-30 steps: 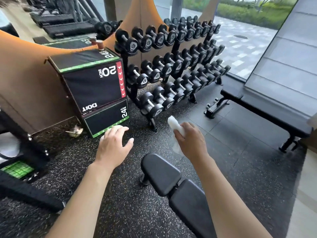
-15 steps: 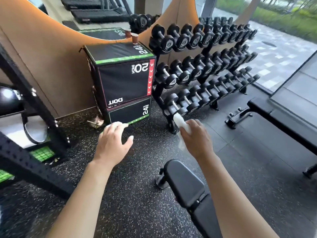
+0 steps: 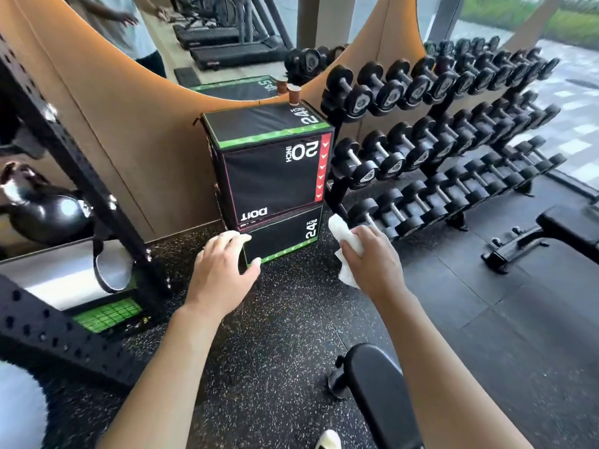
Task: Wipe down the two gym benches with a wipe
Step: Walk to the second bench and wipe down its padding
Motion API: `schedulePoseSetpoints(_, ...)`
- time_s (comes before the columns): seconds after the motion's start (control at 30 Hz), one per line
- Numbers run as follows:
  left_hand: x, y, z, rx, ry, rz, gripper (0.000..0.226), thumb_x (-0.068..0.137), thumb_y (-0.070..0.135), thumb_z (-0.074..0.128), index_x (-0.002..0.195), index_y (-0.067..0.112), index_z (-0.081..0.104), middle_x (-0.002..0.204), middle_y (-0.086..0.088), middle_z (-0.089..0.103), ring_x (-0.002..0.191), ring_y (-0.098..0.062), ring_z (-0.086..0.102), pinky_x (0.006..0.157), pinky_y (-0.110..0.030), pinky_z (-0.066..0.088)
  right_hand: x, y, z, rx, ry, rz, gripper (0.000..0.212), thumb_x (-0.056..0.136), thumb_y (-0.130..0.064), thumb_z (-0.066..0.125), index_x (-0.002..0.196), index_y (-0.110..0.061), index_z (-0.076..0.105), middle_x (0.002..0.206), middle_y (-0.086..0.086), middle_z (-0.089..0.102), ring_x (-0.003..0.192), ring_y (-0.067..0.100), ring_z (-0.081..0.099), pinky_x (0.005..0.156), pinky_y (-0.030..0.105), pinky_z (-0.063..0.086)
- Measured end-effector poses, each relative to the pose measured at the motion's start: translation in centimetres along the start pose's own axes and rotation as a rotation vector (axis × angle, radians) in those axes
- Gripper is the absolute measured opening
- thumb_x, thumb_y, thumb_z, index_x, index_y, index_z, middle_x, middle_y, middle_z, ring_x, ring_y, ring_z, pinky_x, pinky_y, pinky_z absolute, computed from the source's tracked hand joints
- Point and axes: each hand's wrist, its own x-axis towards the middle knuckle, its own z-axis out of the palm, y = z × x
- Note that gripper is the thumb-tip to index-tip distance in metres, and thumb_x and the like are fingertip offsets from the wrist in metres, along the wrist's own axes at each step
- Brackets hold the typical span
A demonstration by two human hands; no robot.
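I had both arms stretched out over the speckled rubber floor (image 3: 275, 345), and I took the plyo box (image 3: 269, 176) against the tan wall as my landmark. My right hand (image 3: 372, 260) was curled closed around the white wipe (image 3: 345, 236), which was crumpled, with one end sticking up above my fingers and a loose corner hanging below my palm. That hand sat just to the right of the box's bottom section, in front of the lowest row of the dumbbell rack (image 3: 447, 144). The wipe touched neither bench.

My left hand (image 3: 223, 270) held nothing; its fingers were relaxed and spread, palm down, and it overlapped the lower left corner of the box from where I looked.

The near bench (image 3: 376, 393) lay well in front of the box and a little to its right, its black padded end showing under my right forearm. The far bench (image 3: 564, 231) stood well to the right of the box, past the dumbbell rack, and only its pad end and its black foot frame were in sight.

A small brown cup (image 3: 294, 96) stood on the box's top back corner. To the left of the box ran a black perforated steel frame (image 3: 77, 176), with a kettlebell (image 3: 48, 209) behind it.
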Motion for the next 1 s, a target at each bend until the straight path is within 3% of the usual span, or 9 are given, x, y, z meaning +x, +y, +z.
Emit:
schedulePoseSetpoints(0.4,15.2,3.7,3.6,-0.019,-0.023,0.074,0.047,0.096,0.034,0.069,0.139,0.017,0.062,0.143,-0.003,0.059,0.134,-0.027,0.051,0.114,-0.049,0.043,13.5,4.9,0.0,0.009,0.054,0.054,0.026,0.099,-0.039,0.06,0.113,-0.019,0.065,0.105,-0.003,0.062,0.096,0.023,0.058,0.083,0.04,0.048)
schedulePoseSetpoints(0.67,27.7,0.2,6.8,-0.04,-0.102,0.208,0.047,0.098,0.037,0.064,0.141,0.017,0.06,0.147,-0.003,0.057,0.138,-0.025,0.048,0.117,-0.05,0.041,21.0,4.7,4.6,0.006,0.124,0.206,0.023,0.098,-0.036,0.061,0.111,-0.017,0.065,0.108,-0.003,0.063,0.099,0.023,0.059,0.085,0.042,0.05)
schedulePoseSetpoints(0.83,37.2,-2.8,7.8,-0.071,-0.152,0.329,0.047,0.099,0.041,0.062,0.141,0.021,0.058,0.147,0.001,0.055,0.139,-0.023,0.046,0.118,-0.049,0.04,26.3,2.9,7.1,-0.007,0.256,0.334,0.026,0.098,-0.035,0.061,0.114,-0.015,0.066,0.107,-0.002,0.064,0.094,0.023,0.06,0.079,0.039,0.05)
schedulePoseSetpoints(1.0,44.1,-3.3,8.2,-0.093,-0.229,0.459,0.047,0.098,0.039,0.064,0.141,0.02,0.058,0.146,0.0,0.056,0.138,-0.024,0.047,0.115,-0.049,0.041,28.9,1.2,7.8,0.004,0.339,0.463,0.027,0.099,-0.034,0.06,0.115,-0.013,0.066,0.11,0.0,0.065,0.096,0.025,0.061,0.082,0.045,0.054)
